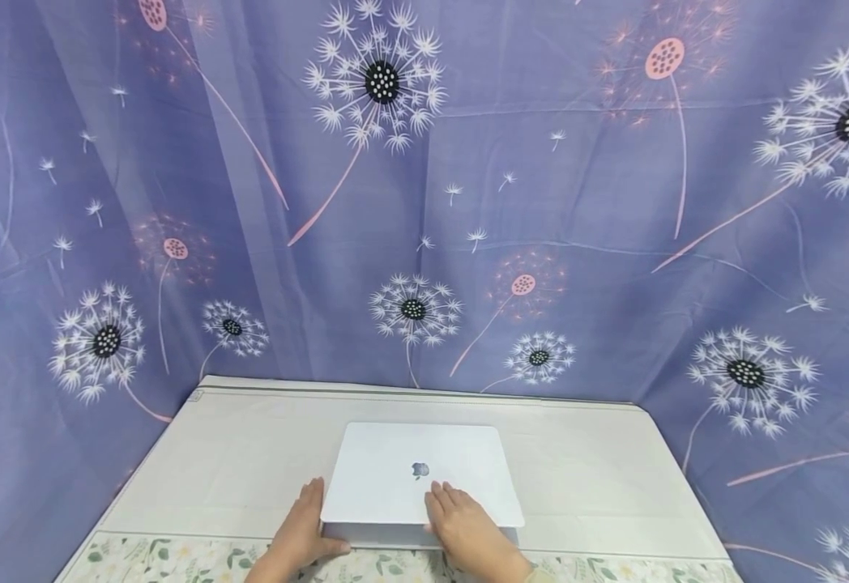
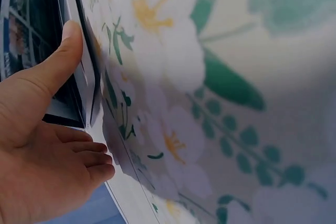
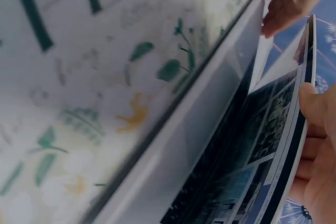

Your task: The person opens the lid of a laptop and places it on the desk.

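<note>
The laptop [image 1: 421, 478] lay on the table [image 1: 599, 478], at the middle of its near half, with the curtain [image 1: 541, 202] hanging behind the table's far edge and down both sides. The left hand [image 1: 300, 534] sat at the laptop's near left corner, its thumb [image 2: 63, 59] against the front edge. The right hand [image 1: 468, 530] rested on the lid just right of the left hand, fingers [image 1: 442, 498] lying over the lid's near edge, thumb [image 3: 315, 103] under it. The lid stood slightly apart from the base [image 3: 210, 129]. A mat [image 1: 177, 559] ran along the table's near edge, before both hands.
</note>
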The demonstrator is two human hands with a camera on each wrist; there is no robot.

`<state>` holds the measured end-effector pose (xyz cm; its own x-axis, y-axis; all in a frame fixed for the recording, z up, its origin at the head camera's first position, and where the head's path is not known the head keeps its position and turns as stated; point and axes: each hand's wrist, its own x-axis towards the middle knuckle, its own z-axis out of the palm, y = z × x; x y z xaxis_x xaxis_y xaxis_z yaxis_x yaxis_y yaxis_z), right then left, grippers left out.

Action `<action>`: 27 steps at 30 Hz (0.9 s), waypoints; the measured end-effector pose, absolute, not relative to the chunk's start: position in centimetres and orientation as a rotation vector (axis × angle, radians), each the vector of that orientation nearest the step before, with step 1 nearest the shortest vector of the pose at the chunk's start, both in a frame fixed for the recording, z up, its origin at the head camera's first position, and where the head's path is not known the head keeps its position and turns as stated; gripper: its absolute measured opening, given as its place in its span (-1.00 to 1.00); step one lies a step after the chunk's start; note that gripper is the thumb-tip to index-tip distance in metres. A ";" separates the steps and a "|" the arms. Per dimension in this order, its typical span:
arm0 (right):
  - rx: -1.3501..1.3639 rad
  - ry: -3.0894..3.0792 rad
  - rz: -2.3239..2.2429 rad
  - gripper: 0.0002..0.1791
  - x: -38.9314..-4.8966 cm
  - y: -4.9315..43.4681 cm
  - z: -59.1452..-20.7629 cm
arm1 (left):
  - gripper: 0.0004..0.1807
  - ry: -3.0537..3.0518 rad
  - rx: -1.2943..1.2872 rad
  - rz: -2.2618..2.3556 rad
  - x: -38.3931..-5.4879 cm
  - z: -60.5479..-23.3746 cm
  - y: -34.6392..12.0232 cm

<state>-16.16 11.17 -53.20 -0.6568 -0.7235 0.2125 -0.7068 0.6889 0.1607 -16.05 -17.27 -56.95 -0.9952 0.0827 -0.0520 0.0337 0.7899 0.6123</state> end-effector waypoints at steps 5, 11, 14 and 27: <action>1.142 -2.661 -0.062 -0.58 -16.8 11.2 -51.7 | 0.32 2.868 0.144 1.044 -15.8 -56.7 -17.3; 1.125 -2.614 0.093 -0.69 -17.9 11.3 -50.3 | 0.22 2.839 0.145 0.931 -15.8 -56.3 -16.7; 1.121 -2.538 0.165 -0.74 -18.8 11.3 -49.4 | 0.21 2.829 0.118 0.897 -16.0 -56.3 -16.6; 0.893 -2.487 0.287 -0.80 -21.6 10.7 -46.8 | 0.19 2.843 0.090 0.832 -16.0 -55.5 -16.2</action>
<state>-21.55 10.67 -46.83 -0.6727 -0.5423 0.5033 -0.6428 0.7653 -0.0345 -16.01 -16.22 -55.52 -0.9824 0.1075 -0.1527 0.0082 0.8417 0.5398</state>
